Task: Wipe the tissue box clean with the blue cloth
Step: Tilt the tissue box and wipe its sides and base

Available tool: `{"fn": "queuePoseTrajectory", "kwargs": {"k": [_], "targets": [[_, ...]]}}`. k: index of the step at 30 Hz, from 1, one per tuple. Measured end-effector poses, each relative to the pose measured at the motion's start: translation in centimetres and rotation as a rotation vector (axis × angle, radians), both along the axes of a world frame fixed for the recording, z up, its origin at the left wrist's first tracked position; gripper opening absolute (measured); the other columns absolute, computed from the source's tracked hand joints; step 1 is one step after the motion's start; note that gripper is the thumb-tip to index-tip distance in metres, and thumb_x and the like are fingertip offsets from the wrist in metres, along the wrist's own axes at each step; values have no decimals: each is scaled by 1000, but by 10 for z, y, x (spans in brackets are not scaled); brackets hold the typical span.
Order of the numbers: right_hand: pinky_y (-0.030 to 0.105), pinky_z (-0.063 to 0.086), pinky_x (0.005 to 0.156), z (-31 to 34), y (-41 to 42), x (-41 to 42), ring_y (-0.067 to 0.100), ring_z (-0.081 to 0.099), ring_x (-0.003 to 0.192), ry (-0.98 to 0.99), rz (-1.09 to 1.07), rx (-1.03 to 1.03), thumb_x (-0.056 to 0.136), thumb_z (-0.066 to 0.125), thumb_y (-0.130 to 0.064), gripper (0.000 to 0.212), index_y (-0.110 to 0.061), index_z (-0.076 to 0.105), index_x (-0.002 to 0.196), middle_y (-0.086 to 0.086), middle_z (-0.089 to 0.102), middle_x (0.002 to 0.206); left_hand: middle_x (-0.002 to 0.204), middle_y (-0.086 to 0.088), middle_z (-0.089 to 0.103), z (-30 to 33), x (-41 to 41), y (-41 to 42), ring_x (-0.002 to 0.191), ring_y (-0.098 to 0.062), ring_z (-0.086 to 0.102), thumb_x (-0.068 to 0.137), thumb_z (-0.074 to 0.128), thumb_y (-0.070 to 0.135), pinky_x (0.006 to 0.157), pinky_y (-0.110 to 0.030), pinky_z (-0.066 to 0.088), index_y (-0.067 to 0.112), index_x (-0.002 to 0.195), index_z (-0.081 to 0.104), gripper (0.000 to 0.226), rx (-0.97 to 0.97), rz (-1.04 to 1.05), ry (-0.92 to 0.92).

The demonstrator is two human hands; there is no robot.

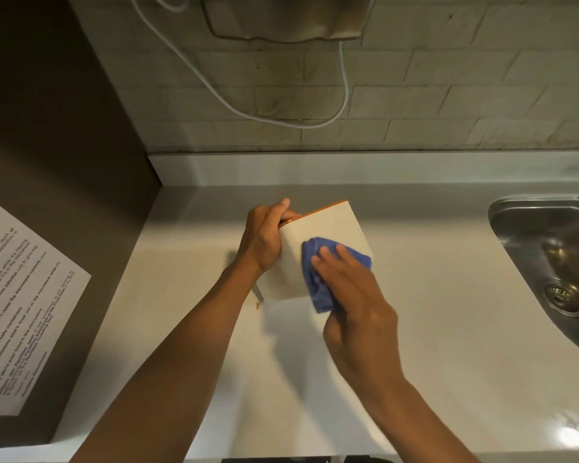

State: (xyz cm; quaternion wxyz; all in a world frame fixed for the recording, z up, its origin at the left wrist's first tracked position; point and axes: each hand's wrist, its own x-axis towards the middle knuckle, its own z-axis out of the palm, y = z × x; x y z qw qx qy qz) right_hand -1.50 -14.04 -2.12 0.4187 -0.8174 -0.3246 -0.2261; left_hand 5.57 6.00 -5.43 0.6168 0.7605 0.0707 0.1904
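Because the right hand (355,295) needs a firm surface to rub against, the left hand (264,238) holds the tissue box (318,235) lifted and tilted over the worktop (432,329), near the middle of the frame. The grip of the left hand is closed around the upper left edge of the box, thumb on top beside the orange rim. This turns one broad pale face up toward the camera, so the cloth reaches it easily. The right hand presses the blue cloth (318,279) flat on the lower right part of this face; its fingers lie almost straight on the cloth, while the thumb probably pinches the cloth below, though this is hidden. The long axis of the box seems to run from lower left to upper right, with the orange end toward the wall. A steel sink (549,235) is at the right edge.
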Motion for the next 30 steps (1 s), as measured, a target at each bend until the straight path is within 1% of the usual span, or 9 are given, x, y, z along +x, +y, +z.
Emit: {"fn": "queuePoseTrajectory", "kwargs": {"k": [2, 4, 8, 11, 14, 17, 21, 24, 30], "targets": [[45, 48, 97, 6, -1, 17, 32, 55, 121, 65, -93, 50, 78, 49, 14, 43, 3, 65, 116, 15, 62, 124, 52, 13, 62, 2, 0, -3, 54, -5, 61, 94, 34, 55, 59, -23, 44, 35, 49, 66, 58, 28, 9, 19], [48, 47, 98, 16, 11, 25, 34, 54, 122, 140, -110, 59, 70, 55, 23, 52, 4, 65, 118, 16, 62, 125, 52, 10, 60, 6, 1, -6, 53, -8, 59, 94, 35, 55, 59, -24, 43, 33, 48, 63, 58, 48, 0, 14], [34, 40, 107, 17, 30, 7, 32, 51, 126, 84, 29, -36, 72, 66, 19, 52, 0, 64, 121, 14, 60, 129, 42, 12, 43, 13, 3, -4, 44, -6, 40, 98, 38, 38, 58, -27, 36, 30, 40, 49, 60, -18, 4, 1], [38, 45, 103, 6, 16, -4, 29, 52, 126, -12, 58, -71, 79, 65, 10, 41, 0, 65, 119, 12, 61, 128, 41, 14, 45, 8, 2, -5, 43, -2, 42, 101, 36, 32, 56, -22, 36, 30, 40, 53, 63, 21, -13, -6], [40, 47, 98, 7, 5, 14, 30, 55, 123, 8, -71, 35, 80, 50, 9, 40, 2, 67, 116, 13, 63, 125, 48, 11, 57, 9, -1, -9, 51, -6, 53, 100, 34, 43, 60, -26, 42, 32, 48, 63, 61, 77, 3, -6], [45, 46, 100, 16, 20, 27, 31, 53, 124, 107, -109, 70, 69, 56, 23, 53, 2, 66, 117, 14, 62, 125, 46, 10, 54, 11, -3, -10, 49, -6, 50, 97, 35, 46, 59, -27, 39, 31, 46, 60, 59, 75, 21, -19], [36, 41, 106, 9, 35, 1, 30, 50, 127, -5, 42, -21, 77, 63, 13, 44, 0, 66, 119, 13, 62, 127, 41, 12, 43, 13, -1, -4, 44, -8, 40, 96, 39, 38, 56, -28, 37, 29, 38, 48, 59, -21, 45, 26], [42, 46, 102, -5, 17, -5, 28, 52, 127, -63, 77, -54, 77, 72, 10, 42, -1, 67, 117, 11, 63, 126, 42, 14, 47, 7, -3, -4, 44, -1, 46, 98, 37, 41, 53, -18, 38, 29, 41, 55, 61, 0, 13, 0], [48, 49, 96, 16, 19, 32, 32, 55, 121, 107, -101, 69, 70, 57, 19, 50, -1, 69, 114, 14, 64, 122, 49, 11, 56, 5, -7, -4, 51, -7, 54, 91, 37, 54, 58, -26, 43, 31, 46, 60, 56, -11, 57, -10]]}}
